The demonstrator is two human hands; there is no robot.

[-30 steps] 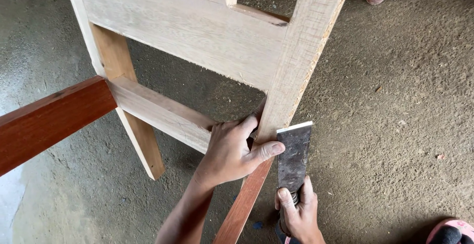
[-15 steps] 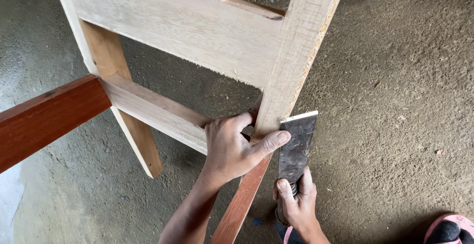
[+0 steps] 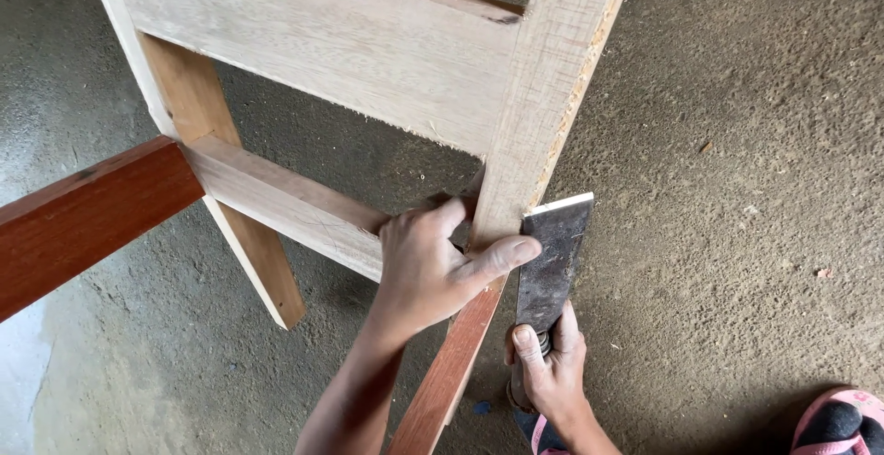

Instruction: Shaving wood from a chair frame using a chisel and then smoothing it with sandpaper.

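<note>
— While I watch the head view from here, tell me what you need about the hands.

— Where is the left hand?

— The left hand grips the upright leg of the pale wooden frame, just where the lower rail meets it. Its thumb lies across the face of the leg and the fingers curl around the back, so their tips are hidden from me. They are clamped on the wood.

— And the right?

— The right hand is wrapped around the handle of a wide scraper, fingers closed on it. The handle is almost fully covered by the hand. The dark blade points up and its pale edge is just beside the right side of the leg; whether it touches the wood, I cannot tell.

— What else is cut off?

— The frame's top leaves the picture. A reddish-brown beam enters from the left edge. The lower part of the leg is reddish too. On the concrete floor, a pink sandal shows only in part at the bottom right corner.
</note>
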